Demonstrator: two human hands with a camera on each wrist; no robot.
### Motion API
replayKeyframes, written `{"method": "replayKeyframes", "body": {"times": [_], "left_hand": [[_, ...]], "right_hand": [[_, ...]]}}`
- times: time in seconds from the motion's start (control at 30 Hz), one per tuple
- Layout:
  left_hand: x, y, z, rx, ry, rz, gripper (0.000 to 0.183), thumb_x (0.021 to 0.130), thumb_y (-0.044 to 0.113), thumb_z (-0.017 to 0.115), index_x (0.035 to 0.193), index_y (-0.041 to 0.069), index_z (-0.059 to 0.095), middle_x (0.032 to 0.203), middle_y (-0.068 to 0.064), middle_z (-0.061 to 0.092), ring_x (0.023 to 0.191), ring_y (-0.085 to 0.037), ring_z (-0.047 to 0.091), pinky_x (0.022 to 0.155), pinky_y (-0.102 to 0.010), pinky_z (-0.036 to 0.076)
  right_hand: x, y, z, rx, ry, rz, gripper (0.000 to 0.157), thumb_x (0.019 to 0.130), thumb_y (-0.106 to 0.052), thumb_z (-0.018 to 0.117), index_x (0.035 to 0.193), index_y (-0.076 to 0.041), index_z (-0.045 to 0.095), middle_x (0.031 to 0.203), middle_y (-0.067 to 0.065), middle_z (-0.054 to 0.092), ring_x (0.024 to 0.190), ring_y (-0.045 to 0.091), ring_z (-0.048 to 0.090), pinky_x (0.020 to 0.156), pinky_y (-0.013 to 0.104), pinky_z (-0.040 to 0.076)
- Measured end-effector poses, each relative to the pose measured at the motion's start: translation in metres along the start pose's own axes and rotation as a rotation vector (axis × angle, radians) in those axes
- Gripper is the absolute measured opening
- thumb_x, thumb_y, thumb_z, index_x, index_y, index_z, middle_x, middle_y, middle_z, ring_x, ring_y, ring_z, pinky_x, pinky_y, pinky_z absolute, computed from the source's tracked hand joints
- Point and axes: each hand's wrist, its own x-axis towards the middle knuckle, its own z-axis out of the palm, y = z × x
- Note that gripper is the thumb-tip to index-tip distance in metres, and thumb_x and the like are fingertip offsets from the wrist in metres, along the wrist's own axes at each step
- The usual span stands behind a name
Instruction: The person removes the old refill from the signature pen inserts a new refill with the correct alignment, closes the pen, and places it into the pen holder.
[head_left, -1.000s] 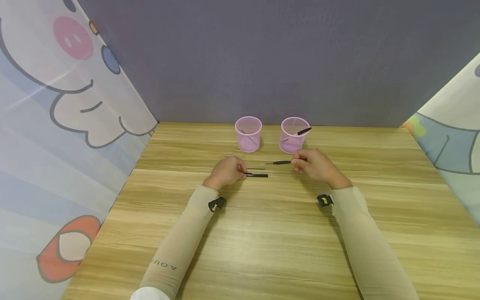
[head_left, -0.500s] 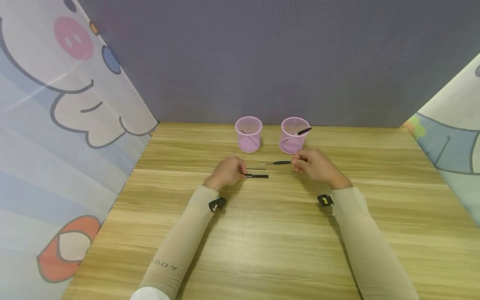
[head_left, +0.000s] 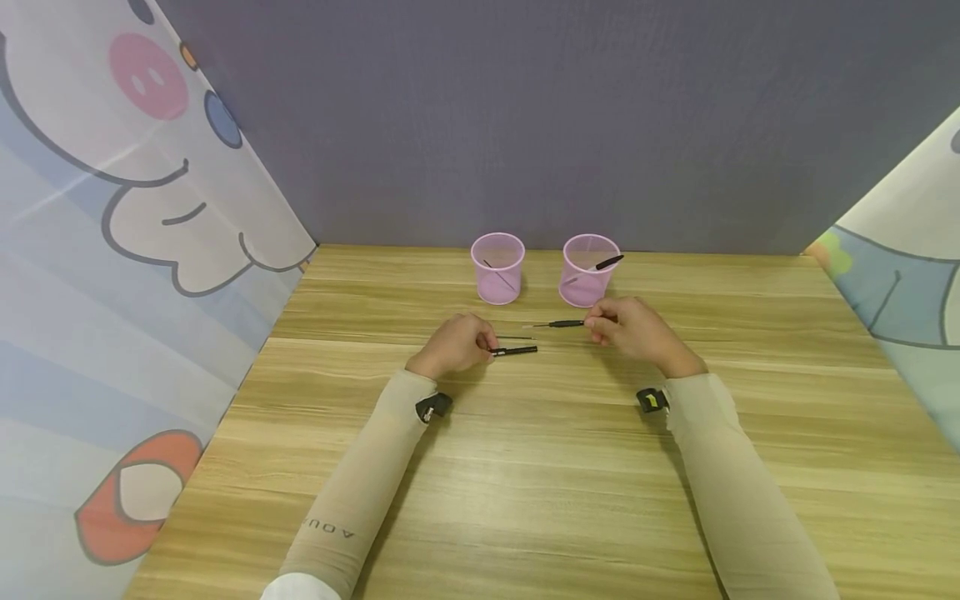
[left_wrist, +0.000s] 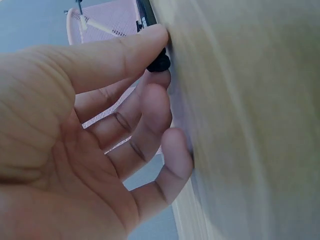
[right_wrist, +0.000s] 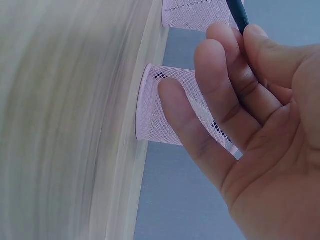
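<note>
In the head view, my left hand [head_left: 455,346] pinches a slim black pen [head_left: 517,351] low over the table. Its dark rounded end pokes out below the thumb in the left wrist view. Behind it lies a thin dark rod [head_left: 517,337], partly hidden by the hand. My right hand [head_left: 626,331] holds the end of a slim black stick [head_left: 566,323] between thumb and fingers. A thin shaft with a pale tip points left from it. The other right-hand fingers are loosely bent in the right wrist view, with the stick's dark end [right_wrist: 237,14] at the top.
Two pink mesh cups stand behind the hands. The left cup [head_left: 498,289] holds a thin dark rod; the right cup [head_left: 582,291] holds a black-ended stick [head_left: 609,262] leaning over its rim. A grey wall [head_left: 555,125] closes the wooden table's [head_left: 540,483] back edge.
The black pen in my left hand has turned slightly, its free end now tilted a little upward. The right hand and its stick have hardly moved.
</note>
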Motion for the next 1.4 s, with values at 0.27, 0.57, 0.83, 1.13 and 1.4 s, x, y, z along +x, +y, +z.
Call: {"method": "replayKeyframes", "body": {"times": [0.27,0.57,0.83,1.13,1.4], "left_hand": [[0.000,-0.007,-0.007,-0.117,0.002,0.008,0.011,0.087,0.009,0.080,0.098,0.012,0.078,0.093,-0.002,0.075,0.088,-0.015,0.067,0.084,-0.031,0.054],[0.001,-0.015,-0.012,-0.213,0.008,0.013,0.010,0.089,0.009,0.079,0.099,0.011,0.078,0.088,-0.002,0.071,0.082,-0.013,0.060,0.073,-0.025,0.049],[-0.003,-0.017,-0.016,-0.300,0.008,-0.023,0.012,0.090,0.007,0.076,0.102,0.008,0.078,0.092,-0.004,0.071,0.082,-0.016,0.060,0.072,-0.027,0.050],[-0.004,-0.019,-0.018,-0.353,0.025,-0.041,0.008,0.090,0.006,0.075,0.097,0.007,0.077,0.089,-0.006,0.070,0.075,-0.015,0.059,0.064,-0.025,0.049],[-0.004,-0.019,-0.020,-0.385,0.019,-0.042,0.007,0.092,0.004,0.072,0.098,0.004,0.076,0.086,-0.008,0.069,0.066,-0.014,0.061,0.058,-0.025,0.051]], "right_hand": [[-0.001,0.003,-0.004,-0.001,0.015,0.009,0.020,0.104,-0.016,0.059,0.093,-0.002,0.068,0.079,0.007,0.067,0.073,0.015,0.060,0.066,0.024,0.050],[-0.002,0.003,-0.007,0.021,0.036,0.033,0.023,0.105,-0.019,0.058,0.093,-0.002,0.068,0.081,0.008,0.068,0.073,0.015,0.061,0.064,0.024,0.051],[-0.003,0.003,-0.008,0.033,0.046,0.050,0.023,0.105,-0.018,0.058,0.095,0.000,0.068,0.082,0.010,0.068,0.074,0.017,0.062,0.064,0.024,0.052],[-0.003,0.002,-0.009,0.023,0.049,0.039,0.022,0.105,-0.017,0.057,0.094,0.001,0.067,0.080,0.009,0.067,0.072,0.017,0.061,0.062,0.024,0.050],[-0.003,0.003,-0.008,0.032,0.054,0.021,0.020,0.104,-0.014,0.059,0.093,0.002,0.067,0.080,0.010,0.067,0.072,0.018,0.063,0.063,0.024,0.052]]}}
